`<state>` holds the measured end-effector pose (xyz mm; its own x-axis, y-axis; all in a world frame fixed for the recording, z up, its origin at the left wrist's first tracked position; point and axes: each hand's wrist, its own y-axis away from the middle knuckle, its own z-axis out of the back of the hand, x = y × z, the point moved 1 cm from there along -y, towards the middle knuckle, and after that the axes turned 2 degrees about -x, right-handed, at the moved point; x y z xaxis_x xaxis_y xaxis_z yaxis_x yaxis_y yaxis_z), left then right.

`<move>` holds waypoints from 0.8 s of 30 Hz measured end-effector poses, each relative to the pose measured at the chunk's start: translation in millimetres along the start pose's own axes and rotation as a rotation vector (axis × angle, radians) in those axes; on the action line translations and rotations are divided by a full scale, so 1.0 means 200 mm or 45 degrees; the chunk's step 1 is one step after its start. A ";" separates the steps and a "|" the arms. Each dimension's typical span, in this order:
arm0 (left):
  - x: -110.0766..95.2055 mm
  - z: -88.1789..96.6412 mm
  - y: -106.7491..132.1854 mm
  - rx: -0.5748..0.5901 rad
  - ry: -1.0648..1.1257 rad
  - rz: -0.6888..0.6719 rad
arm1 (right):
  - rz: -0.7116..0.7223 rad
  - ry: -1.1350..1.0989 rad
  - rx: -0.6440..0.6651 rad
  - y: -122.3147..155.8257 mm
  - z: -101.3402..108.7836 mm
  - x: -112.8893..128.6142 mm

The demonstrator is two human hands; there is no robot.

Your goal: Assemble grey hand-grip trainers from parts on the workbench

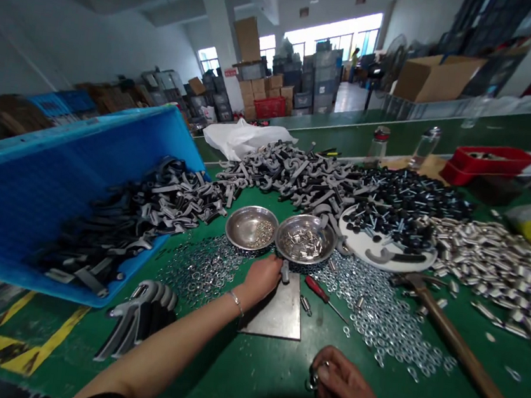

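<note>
the person's left hand (263,280), with a thin silver bracelet (235,299) at the wrist, is curled narrow around a small grey metal piece (285,271) at the top edge of a flat square steel plate (276,309). the right hand (338,383) is lower down over the green bench top (236,374), its fingers pinched narrow on a small shiny metal ring (312,380), mostly hidden by them.

a red-handled screwdriver (319,294) lies just beside the plate, and loose silver washers (367,313) spread out on both sides of it. two round stainless steel dishes (306,239) of small metal pieces sit touching each other just above the left hand. to the left, a tilted bright blue plastic crate (54,200) holds dark grey curved parts (149,211). to the right, a long wooden-handled hammer (468,356) lies across the bench near a heap of short silver metal tubes (492,269).
</note>
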<state>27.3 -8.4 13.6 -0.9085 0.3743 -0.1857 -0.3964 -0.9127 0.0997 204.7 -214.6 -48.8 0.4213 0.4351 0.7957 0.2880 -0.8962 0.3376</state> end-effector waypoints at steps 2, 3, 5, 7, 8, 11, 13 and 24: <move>0.00 -0.05 -0.03 -0.013 -0.002 0.037 | -0.032 -0.035 0.011 -0.02 0.00 0.01; 0.00 -0.06 -0.05 -0.024 0.005 0.056 | -0.043 -0.042 0.014 -0.03 -0.01 0.01; 0.00 -0.08 -0.11 -0.049 0.034 0.090 | -0.054 -0.020 0.017 -0.04 -0.02 0.01; 0.01 -0.08 -0.14 -0.068 0.078 0.111 | -0.040 0.035 0.015 -0.05 -0.03 0.02; 0.02 -0.09 -0.15 -0.077 0.107 0.116 | -0.021 0.058 0.008 -0.04 -0.04 0.02; 0.09 -0.08 -0.14 -0.113 0.220 0.123 | 0.044 0.040 -0.061 -0.04 -0.07 0.01; 0.13 -0.05 -0.09 -0.162 0.321 0.130 | 0.077 -0.038 -0.118 -0.05 -0.08 0.02; 0.05 -0.11 0.59 0.015 1.945 0.197 | 0.205 -0.058 -0.021 -0.30 -0.32 0.22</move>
<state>-26.1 -116.1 2.2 0.0564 -0.2483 -0.9670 -0.3217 -0.9215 0.2178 151.5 -146.3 -1.8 0.4998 0.2889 0.8165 0.1995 -0.9558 0.2161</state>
